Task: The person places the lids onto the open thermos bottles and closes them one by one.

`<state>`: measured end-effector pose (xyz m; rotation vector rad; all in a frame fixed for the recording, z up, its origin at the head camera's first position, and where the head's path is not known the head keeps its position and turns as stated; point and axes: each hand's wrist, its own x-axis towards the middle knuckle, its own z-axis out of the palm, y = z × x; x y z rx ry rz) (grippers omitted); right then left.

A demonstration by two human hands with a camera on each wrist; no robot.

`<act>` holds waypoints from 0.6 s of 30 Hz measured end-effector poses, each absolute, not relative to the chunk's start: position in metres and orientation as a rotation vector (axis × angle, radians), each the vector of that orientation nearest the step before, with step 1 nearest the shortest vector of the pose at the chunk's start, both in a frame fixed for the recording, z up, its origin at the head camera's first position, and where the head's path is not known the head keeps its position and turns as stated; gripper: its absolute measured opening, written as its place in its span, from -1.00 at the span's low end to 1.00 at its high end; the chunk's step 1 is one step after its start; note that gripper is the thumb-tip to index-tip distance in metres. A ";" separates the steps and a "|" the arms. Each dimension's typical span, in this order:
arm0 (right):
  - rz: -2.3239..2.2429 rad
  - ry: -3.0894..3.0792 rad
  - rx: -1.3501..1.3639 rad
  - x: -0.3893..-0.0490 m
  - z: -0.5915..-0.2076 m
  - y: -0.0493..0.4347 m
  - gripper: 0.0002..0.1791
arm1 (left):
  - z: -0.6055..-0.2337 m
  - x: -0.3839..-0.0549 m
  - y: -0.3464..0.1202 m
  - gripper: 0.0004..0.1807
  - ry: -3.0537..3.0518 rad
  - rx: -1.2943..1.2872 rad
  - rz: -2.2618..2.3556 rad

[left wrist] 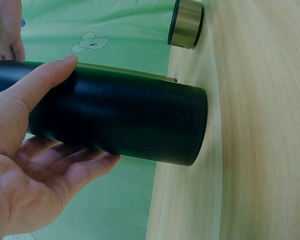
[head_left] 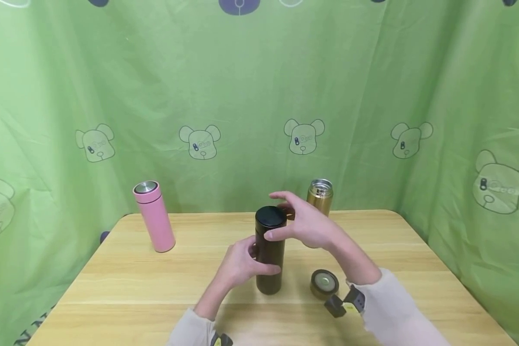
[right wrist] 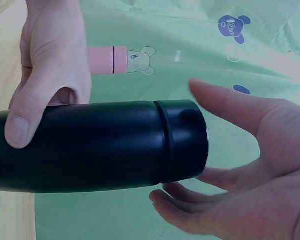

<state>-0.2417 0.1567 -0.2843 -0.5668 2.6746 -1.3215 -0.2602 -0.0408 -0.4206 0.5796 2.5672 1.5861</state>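
A black thermos [head_left: 270, 259] stands upright near the middle of the table, its black lid [right wrist: 187, 140] on top. My left hand [head_left: 239, 264] grips the body, thumb on the near side and fingers curled behind. Around the lid, my right hand [head_left: 304, 221] is spread; in the right wrist view its thumb [right wrist: 224, 102] stands apart from the lid, while the fingers [right wrist: 184, 210] reach along the other side. Behind the right hand is a gold thermos [head_left: 322, 192] without its lid, partly hidden. A gold lid [left wrist: 186, 25] lies on the table, near my right forearm.
A pink thermos [head_left: 155, 218] with its lid on stands at the back left of the wooden table [head_left: 164, 302]. A green curtain [head_left: 251, 86] with printed bear heads hangs behind and along both sides.
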 end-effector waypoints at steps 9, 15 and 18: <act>-1.347 2.588 -0.664 -0.244 -0.282 0.158 -0.17 | -0.420 -0.260 -0.041 -0.32 2.570 0.564 1.582; -1.338 2.614 -0.622 -0.244 -0.282 0.157 -0.24 | -0.421 -0.260 -0.041 -0.30 2.561 0.573 1.591; -1.356 2.611 -0.606 -0.244 -0.283 0.156 -0.25 | -0.421 -0.260 -0.041 -0.31 2.561 0.571 1.592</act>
